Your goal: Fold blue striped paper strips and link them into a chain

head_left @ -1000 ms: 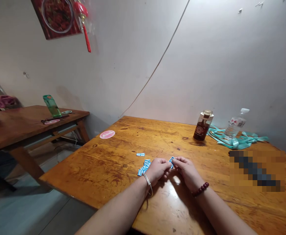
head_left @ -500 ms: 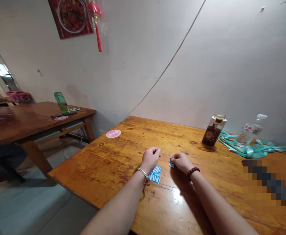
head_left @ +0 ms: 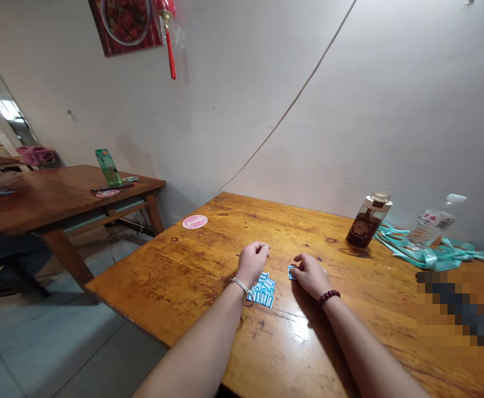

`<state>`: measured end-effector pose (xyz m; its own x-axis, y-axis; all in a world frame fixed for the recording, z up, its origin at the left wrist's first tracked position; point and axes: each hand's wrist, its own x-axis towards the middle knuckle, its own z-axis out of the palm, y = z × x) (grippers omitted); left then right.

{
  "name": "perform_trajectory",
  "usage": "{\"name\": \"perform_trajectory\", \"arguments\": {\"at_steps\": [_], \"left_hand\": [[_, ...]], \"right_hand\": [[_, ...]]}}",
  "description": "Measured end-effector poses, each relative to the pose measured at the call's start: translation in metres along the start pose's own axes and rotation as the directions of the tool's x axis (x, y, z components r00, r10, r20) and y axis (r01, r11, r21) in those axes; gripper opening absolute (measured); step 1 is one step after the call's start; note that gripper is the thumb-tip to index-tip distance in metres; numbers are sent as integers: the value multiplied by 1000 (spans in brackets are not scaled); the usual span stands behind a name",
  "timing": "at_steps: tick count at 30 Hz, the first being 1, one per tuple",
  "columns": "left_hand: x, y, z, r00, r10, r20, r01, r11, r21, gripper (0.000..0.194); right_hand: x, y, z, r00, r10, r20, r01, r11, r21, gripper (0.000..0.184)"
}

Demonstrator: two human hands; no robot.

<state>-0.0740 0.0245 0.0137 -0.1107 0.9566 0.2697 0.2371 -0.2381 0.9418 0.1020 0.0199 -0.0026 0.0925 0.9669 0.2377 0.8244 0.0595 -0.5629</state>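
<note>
My left hand [head_left: 254,264] hovers over the table with thumb and fingertips pressed together; whatever they may hold is too small or hidden to make out. Below its wrist lies a pile of small blue-and-white cards [head_left: 263,294], partly covered by the forearm. To the right, my right hand [head_left: 311,275] rests low at a small blue-and-white card [head_left: 291,272]. Its thumb touches that card, while the index finger is lifted away. The card appears to lie on the table, apart from the pile.
On the wooden table [head_left: 175,271] are a pink round sticker [head_left: 194,221], a dark-filled bottle [head_left: 366,224], a clear plastic bottle [head_left: 430,229] and teal ribbons [head_left: 436,255]. A blurred dark object [head_left: 461,309] lies at right. Another table [head_left: 59,196] holds a green bottle [head_left: 109,168]; a person sits there.
My right hand has lowered the small card, and its index finger has come away from the thumb. My left hand stays pinched, slightly higher in view. The camera has shifted a little.
</note>
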Motion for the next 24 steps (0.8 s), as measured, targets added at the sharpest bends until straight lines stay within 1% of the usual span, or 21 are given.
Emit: {"name": "perform_trajectory", "arguments": {"at_steps": [2,3,4,5,6,7,9,10,11,14,17,19,21,24], "left_hand": [[7,-2,-9,998,19,-62,-14,997,72,30],[10,-3,-13,996,21,-82,-10,990,140,31],[13,-5,-18,997,22,-79,-3,972,233,31],[15,-6,-22,998,17,-59,4,941,339,29],[17,-8,-25,1000,2,-26,10,902,431,27],[18,-10,-28,1000,-18,2,15,871,491,24],[18,-15,-31,997,-61,49,23,825,565,16],[18,-18,-32,995,-79,62,28,810,585,13],[18,-20,-33,993,-95,74,31,792,609,12],[17,-23,-35,985,-133,105,30,747,665,11],[17,-23,-37,977,-151,150,9,733,680,7],[16,-22,-37,975,-145,170,-8,736,676,6],[15,-20,-34,978,-120,168,-23,746,665,9],[12,-17,-28,986,-68,151,-43,776,630,15]], "right_hand": [[-2,-4,-8,997,-5,-71,7,1000,23,26],[-4,-8,-13,994,-12,-112,17,999,49,28],[-7,-12,-17,987,-33,-156,49,994,99,28],[-12,-17,-19,983,-58,-172,86,983,160,27],[-17,-22,-20,985,-98,-142,129,966,226,25],[-23,-26,-18,986,-148,-77,164,944,287,22],[-34,-33,-11,970,-238,51,207,917,340,18],[-39,-36,-6,961,-257,98,211,917,338,16],[-42,-37,0,959,-249,135,195,926,324,15],[-43,-39,12,965,-162,205,107,961,255,15],[-46,-42,13,962,-104,252,53,978,202,23],[-53,-47,11,958,-121,260,79,983,166,27],[-64,-52,8,957,-178,228,153,980,123,29],[-76,-57,6,947,-251,200,243,968,62,23]]}}
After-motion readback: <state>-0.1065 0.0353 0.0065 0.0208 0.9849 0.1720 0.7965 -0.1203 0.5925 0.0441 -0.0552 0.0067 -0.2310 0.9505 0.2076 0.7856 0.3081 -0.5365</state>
